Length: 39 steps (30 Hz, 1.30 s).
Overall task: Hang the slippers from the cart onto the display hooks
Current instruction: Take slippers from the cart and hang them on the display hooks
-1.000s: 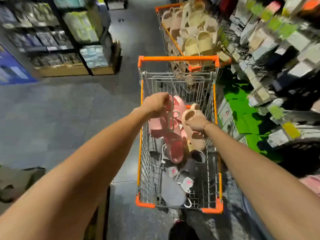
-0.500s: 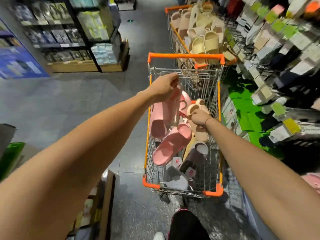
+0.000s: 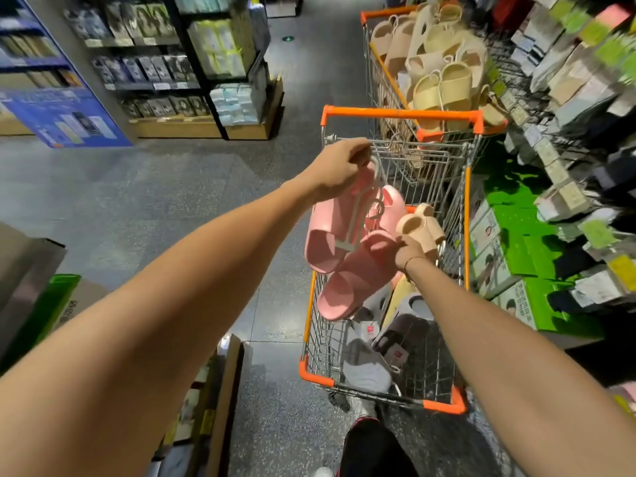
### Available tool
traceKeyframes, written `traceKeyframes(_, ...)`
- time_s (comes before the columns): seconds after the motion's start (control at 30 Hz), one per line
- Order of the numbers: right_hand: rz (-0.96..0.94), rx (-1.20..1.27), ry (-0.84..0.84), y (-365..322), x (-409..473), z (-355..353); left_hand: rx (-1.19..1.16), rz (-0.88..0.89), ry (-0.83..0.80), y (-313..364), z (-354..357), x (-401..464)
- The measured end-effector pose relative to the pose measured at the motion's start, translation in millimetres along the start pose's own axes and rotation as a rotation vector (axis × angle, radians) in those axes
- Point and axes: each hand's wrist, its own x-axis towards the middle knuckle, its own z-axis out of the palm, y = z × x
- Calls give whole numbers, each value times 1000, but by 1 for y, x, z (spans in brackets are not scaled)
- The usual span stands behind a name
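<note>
No readable text: small red tags on carted slippers, print too blurred.

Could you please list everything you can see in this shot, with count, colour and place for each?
near cart: one, wire with orange trim, centre.
pink slippers: at least three, on white hangers, lifted above the near cart's left side.
beige slippers: one pair, over the near cart's right side.
grey and dark slippers: several, count unclear, on the cart floor.
far cart: one, orange trim, behind the near one.
cream and tan slippers: many, piled in the far cart.
display rack: one, packaged goods, right.
green boxes: several, floor at right.
shelves: dark, upper left.
left hand: grips the pink slippers' hanger.
right hand: holds the beige slippers.
</note>
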Motion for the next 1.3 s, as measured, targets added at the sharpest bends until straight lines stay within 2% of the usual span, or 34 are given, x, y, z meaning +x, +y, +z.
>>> traceKeyframes(0.23, -167, -14, 263, -40, -26, -83, 103, -6, -44, 8, -8, -22)
traceKeyframes(0.47, -289, -39, 415, -72, -97, -158, 183, 68, 45, 62, -16, -57)
traceKeyframes(0.7, -297, -14, 524, -62, -188, -204, 65, 153, 192, 130, -22, -78)
traceKeyframes(0.8, -294, -171, 422, -43, -231, -219, -123, 189, 226, 174, -19, -82)
traceKeyframes(0.87, -281, -281, 367, -26, -261, -231, -279, 218, 175, 208, -11, -86)
traceKeyframes(0.97, -218, -290, 394, 5, -305, -256, -448, 261, 120, 254, 8, -87)
traceKeyframes(1.17, -65, -292, 679, 79, -396, -313, -453, 438, -109, 380, 44, -95)
traceKeyframes(1.3, 62, -272, 941, 142, -476, -332, -459, 624, -171, 473, 83, -131)
